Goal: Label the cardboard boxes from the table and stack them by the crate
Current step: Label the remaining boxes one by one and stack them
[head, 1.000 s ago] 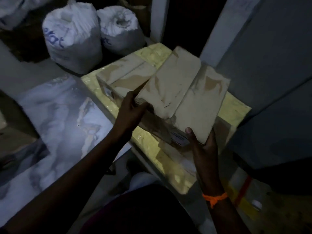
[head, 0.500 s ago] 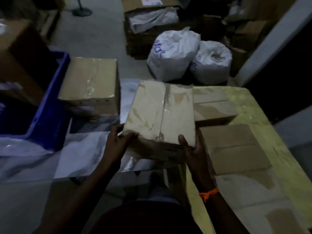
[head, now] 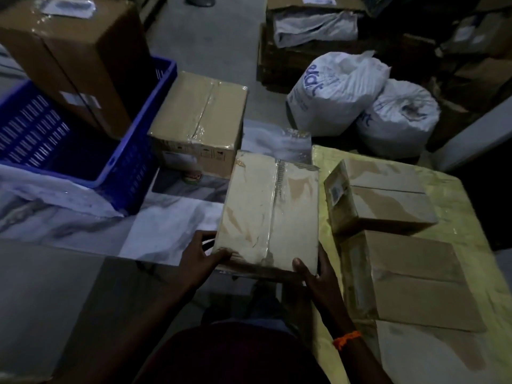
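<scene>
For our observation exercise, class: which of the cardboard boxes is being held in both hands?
The flat, tape-sealed cardboard box in the middle: the left hand and right hand grip its near corners. The other boxes lie untouched.

Both hands forward, gripping.
Left hand [head: 201, 254] and right hand [head: 318, 275] clasp the near corners of a taped cardboard box [head: 270, 212], thumbs on top, forearms extended.

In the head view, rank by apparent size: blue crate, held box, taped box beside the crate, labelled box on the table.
1. blue crate
2. held box and taped box: look alike; the held one is nearer the camera, so unsure
3. labelled box
</scene>
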`<state>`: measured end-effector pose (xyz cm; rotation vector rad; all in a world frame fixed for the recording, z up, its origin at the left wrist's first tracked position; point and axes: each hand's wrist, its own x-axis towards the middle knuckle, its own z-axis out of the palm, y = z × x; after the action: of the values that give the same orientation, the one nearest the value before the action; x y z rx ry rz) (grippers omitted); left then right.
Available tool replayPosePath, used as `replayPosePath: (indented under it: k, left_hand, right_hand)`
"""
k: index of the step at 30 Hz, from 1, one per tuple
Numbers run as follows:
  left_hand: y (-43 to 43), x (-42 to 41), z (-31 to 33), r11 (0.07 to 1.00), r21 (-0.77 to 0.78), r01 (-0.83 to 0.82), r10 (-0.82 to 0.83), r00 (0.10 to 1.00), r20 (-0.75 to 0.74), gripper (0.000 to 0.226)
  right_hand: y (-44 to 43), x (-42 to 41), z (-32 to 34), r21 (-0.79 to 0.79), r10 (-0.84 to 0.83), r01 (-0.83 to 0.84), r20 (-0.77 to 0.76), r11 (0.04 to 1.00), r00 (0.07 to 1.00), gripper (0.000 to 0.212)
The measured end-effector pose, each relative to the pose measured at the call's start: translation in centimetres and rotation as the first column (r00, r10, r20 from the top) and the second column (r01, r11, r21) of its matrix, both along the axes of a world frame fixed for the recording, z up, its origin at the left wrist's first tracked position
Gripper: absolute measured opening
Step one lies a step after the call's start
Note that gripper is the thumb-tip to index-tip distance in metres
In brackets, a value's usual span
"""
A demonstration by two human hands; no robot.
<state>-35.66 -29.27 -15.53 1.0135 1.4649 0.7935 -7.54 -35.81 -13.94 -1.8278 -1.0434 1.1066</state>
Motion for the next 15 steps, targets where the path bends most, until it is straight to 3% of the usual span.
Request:
replayPosePath:
  k: [5,9,15]
  left_hand:
    - [1.1,-0.9,1.0,0.998,0.008,0.061,-0.061,0.997,-0.041,0.045]
    - [4.3,-0.2,2.2,0.992,0.053,0.114,-0.106,0.986,-0.131,0.037]
    - [13.5,2.3,3.1,0.943,0.17,0.287,-0.206,0.901,-0.381,0.049]
  right_hand:
    - [1.1,-0.1,0.4,0.02,-0.083,0.082,0.033,0.996,0.996,0.082]
    - [5.1,0.8,1.3,0.03,-0.051,0.049,0.059,0.998,0.997,0.075]
    - [14.7,3.6,1.2,-0.004,-0.038,0.038,0.068,0.999,0.997,0.067]
